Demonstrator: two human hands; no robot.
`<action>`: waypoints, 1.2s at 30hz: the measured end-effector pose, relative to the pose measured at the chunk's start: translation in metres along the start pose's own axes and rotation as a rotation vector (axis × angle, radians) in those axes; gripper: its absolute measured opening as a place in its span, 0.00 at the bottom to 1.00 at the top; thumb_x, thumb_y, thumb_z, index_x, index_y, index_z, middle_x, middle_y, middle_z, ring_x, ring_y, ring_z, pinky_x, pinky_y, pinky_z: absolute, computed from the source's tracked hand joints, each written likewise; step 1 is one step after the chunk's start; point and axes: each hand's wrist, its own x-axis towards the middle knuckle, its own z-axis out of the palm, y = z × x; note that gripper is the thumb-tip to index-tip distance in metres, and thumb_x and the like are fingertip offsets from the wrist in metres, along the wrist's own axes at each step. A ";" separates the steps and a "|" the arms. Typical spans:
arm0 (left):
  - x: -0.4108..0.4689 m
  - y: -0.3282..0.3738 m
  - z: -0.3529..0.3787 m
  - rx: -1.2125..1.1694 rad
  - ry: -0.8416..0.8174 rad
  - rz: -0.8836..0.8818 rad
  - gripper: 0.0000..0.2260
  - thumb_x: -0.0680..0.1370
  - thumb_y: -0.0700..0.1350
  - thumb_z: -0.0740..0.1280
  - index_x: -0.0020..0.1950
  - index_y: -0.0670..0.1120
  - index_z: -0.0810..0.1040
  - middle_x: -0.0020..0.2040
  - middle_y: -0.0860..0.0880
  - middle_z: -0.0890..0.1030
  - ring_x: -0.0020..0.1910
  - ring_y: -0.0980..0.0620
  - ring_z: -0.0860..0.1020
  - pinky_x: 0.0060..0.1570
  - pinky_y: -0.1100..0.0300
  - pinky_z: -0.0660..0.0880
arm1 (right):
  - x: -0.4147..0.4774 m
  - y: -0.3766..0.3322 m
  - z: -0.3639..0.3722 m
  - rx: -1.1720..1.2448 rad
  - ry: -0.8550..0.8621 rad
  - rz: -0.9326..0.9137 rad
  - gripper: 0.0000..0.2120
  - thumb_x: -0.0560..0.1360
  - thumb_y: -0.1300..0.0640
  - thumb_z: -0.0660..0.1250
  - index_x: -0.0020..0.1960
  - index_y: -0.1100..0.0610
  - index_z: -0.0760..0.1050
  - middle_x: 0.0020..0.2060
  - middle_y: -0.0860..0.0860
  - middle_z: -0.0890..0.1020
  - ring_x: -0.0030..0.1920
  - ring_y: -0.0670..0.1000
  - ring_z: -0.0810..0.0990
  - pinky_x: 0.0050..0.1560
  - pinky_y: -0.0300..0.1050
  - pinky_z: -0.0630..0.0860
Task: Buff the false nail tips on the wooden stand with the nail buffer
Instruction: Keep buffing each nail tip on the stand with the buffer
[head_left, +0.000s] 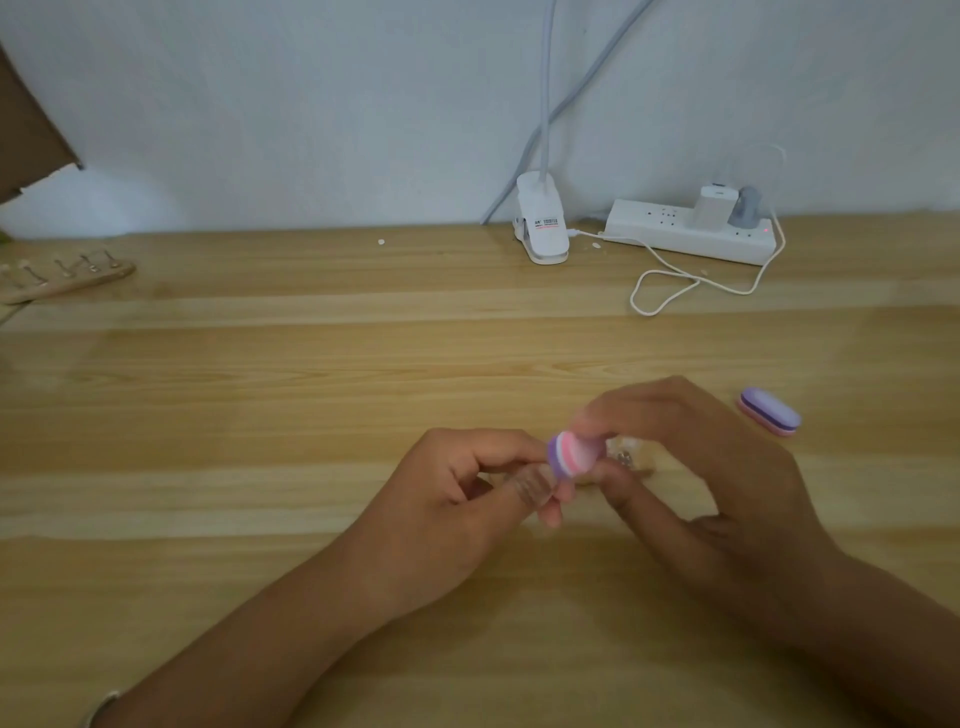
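Both forearms reach in from the near edge and the hands meet at mid-table. The right hand (691, 467), knuckles up, pinches the buffer (569, 457) against a clear tip (535, 487), which the curled left hand (467, 493) pinches. The stand (631, 457) shows blurred behind the right fingers.
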 end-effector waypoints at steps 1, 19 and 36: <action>0.000 -0.001 -0.001 0.011 0.003 -0.007 0.08 0.79 0.46 0.65 0.43 0.50 0.83 0.36 0.52 0.82 0.30 0.38 0.73 0.29 0.48 0.67 | -0.001 0.000 0.001 -0.007 -0.022 -0.019 0.09 0.78 0.62 0.65 0.57 0.60 0.79 0.52 0.51 0.81 0.55 0.45 0.79 0.59 0.32 0.70; -0.004 0.000 0.003 0.137 0.076 0.035 0.10 0.76 0.39 0.69 0.39 0.51 0.83 0.29 0.58 0.78 0.21 0.65 0.67 0.25 0.76 0.60 | 0.000 0.003 0.002 -0.063 -0.098 -0.052 0.08 0.79 0.66 0.66 0.56 0.62 0.80 0.52 0.51 0.80 0.54 0.47 0.79 0.60 0.34 0.71; -0.005 -0.003 0.008 0.329 0.158 0.078 0.06 0.77 0.38 0.69 0.44 0.47 0.84 0.32 0.62 0.77 0.26 0.67 0.71 0.29 0.78 0.61 | 0.002 0.000 -0.002 0.098 0.004 0.110 0.07 0.78 0.60 0.65 0.56 0.57 0.76 0.51 0.45 0.78 0.54 0.46 0.80 0.56 0.31 0.71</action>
